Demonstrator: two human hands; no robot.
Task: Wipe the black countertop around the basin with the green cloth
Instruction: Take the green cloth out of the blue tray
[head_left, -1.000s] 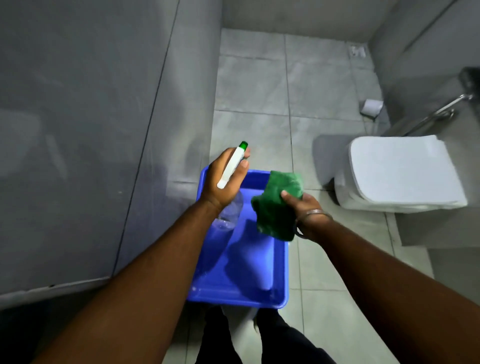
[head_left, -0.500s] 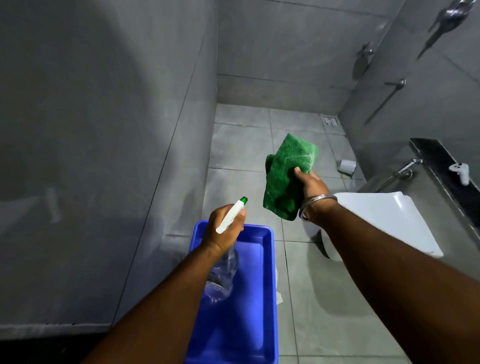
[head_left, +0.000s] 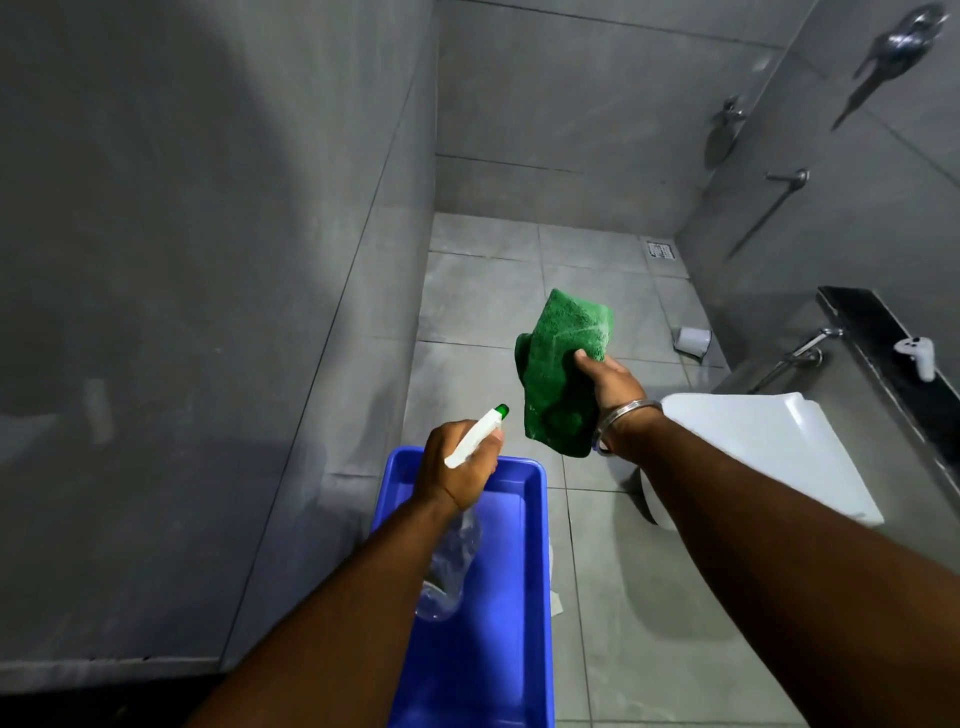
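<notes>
**Cloth in hand, countertop not yet in sight**

Left hand first: it is wrapped around the neck of a clear spray bottle, whose white-and-green nozzle points up and away while its body hangs down over the blue tub on the floor. Just right of it and a little farther out, the right hand grips the green cloth, thumb on the near face, fingers hidden behind. The cloth is bunched, its long axis running roughly upright, its lower end drooping free in the air, touching nothing.

Neither the basin nor its black countertop can be made out with certainty. A narrow black ledge runs along the right wall above the white toilet, with a small white object resting on it; whether that ledge joins the countertop cannot be told. As a judgement, wiping has not begun, and the surface probably lies off to the right, on the cloth hand's side.

Open floor lies ahead. To the right, the toilet and a metal hose fitting crowd the path, so a swing that way wants care.
</notes>
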